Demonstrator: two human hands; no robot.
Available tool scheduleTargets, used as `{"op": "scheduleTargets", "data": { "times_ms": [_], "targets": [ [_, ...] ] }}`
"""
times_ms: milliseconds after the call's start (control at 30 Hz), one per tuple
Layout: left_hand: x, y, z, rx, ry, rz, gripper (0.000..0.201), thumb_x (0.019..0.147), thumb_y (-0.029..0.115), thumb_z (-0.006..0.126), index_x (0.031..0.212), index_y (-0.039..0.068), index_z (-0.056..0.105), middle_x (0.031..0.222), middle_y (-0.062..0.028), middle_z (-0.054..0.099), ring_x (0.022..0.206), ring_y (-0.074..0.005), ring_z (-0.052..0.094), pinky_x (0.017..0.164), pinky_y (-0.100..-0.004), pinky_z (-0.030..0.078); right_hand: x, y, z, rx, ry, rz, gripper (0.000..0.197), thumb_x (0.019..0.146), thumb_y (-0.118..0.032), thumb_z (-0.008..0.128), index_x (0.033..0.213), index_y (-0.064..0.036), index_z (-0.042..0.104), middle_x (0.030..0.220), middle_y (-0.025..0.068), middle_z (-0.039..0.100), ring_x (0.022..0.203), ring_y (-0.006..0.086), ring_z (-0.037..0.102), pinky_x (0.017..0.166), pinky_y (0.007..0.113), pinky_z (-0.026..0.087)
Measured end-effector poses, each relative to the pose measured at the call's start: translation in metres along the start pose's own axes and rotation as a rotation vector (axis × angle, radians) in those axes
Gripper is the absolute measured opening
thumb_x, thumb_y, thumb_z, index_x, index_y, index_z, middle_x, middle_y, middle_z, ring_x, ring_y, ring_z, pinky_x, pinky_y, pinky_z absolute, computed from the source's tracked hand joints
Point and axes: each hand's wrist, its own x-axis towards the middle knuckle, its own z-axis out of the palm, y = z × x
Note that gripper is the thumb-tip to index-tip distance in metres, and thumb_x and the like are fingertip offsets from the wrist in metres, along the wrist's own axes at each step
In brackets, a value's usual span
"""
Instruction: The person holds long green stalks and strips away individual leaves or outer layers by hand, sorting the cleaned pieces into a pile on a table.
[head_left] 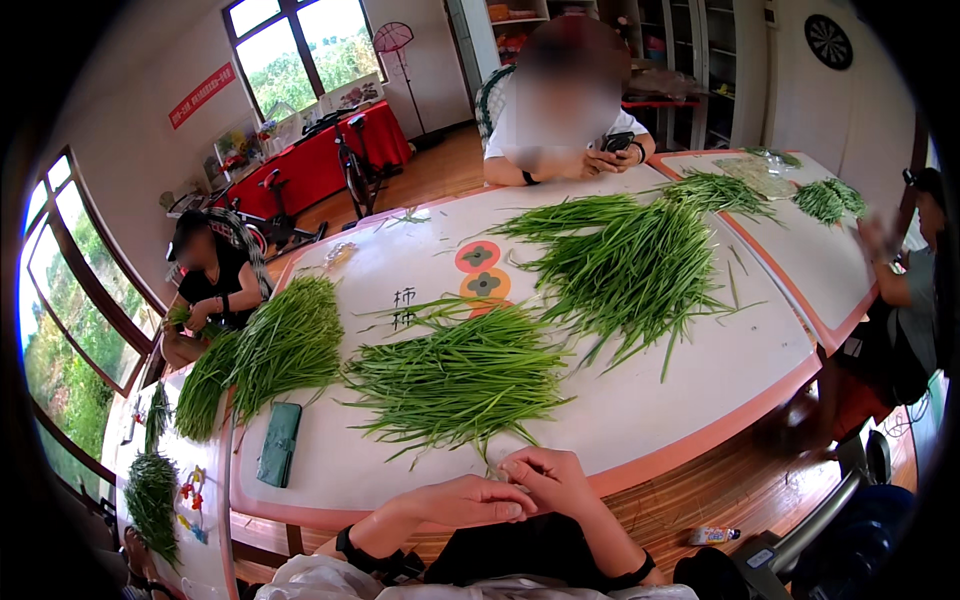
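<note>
My left hand and my right hand meet at the table's near edge. The fingers of both are bent and closed, fingertips close together. Whatever they may pinch is too small or hidden to make out. Just beyond them lies a loose pile of long green leaves like chives, a few stray stems reaching toward my right hand. A dark green wallet-like case rests left of that pile.
Larger bunches of the leaves lie at right and left on the white table. Across it a person holds a phone. Other people sit at left and right. A small bottle lies on the floor.
</note>
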Motion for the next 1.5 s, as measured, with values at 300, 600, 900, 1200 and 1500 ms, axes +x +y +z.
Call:
{"op": "scheduleTargets", "data": {
  "times_ms": [300,600,900,1200,1500],
  "targets": [
    [-0.081,0.059,-0.052,0.480,0.309,0.223,0.025,0.089,0.018,0.054,0.111,0.006,0.059,0.096,-0.0040,0.065,0.090,-0.0106,0.059,0.077,-0.0264,0.047,0.064,-0.024,-0.056,-0.320,0.545,-0.202,0.025,0.081,-0.021,0.062,0.101,-0.0057,0.062,0.080,0.0035,0.061,0.076,0.0158,0.055,0.065,0.028,0.045],
    [-0.109,0.083,-0.104,0.389,0.676,0.553,0.026,0.091,0.019,0.053,0.108,0.001,0.058,0.085,-0.0024,0.061,0.077,-0.0064,0.053,0.070,-0.0219,0.045,0.103,-0.009,-0.044,-0.939,0.497,-0.411,0.015,0.076,-0.016,0.063,0.089,-0.0081,0.066,0.088,0.0076,0.062,0.094,0.0273,0.050,0.080,0.036,0.041],
    [-0.086,0.067,-0.099,0.901,0.860,0.773,0.035,0.084,0.025,0.056,0.112,0.005,0.056,0.102,-0.0129,0.060,0.088,-0.0269,0.058,0.077,-0.0366,0.045,0.058,-0.094,0.024,-0.658,0.370,-0.338,0.016,0.080,-0.018,0.064,0.090,-0.0055,0.065,0.084,0.0067,0.063,0.085,0.0216,0.055,0.068,0.032,0.044],
    [-0.078,0.069,-0.095,0.672,0.661,0.524,0.022,0.089,0.020,0.051,0.096,0.001,0.060,0.074,-0.0093,0.061,0.067,-0.0187,0.056,0.064,-0.0314,0.045,0.066,-0.128,0.040,-0.297,0.164,-0.290,0.020,0.084,-0.018,0.062,0.096,-0.0021,0.063,0.083,0.0055,0.063,0.078,0.0133,0.057,0.067,0.026,0.045],
    [-0.074,0.072,-0.103,-0.314,0.454,0.653,0.027,0.094,0.020,0.044,0.107,-0.001,0.053,0.073,-0.0005,0.052,0.069,-0.0104,0.053,0.069,-0.0278,0.048,0.081,-0.059,-0.004,-0.943,0.219,-0.237,0.013,0.076,-0.011,0.063,0.088,-0.0067,0.066,0.083,0.0061,0.062,0.085,0.0218,0.055,0.077,0.032,0.043]
  ]
}}
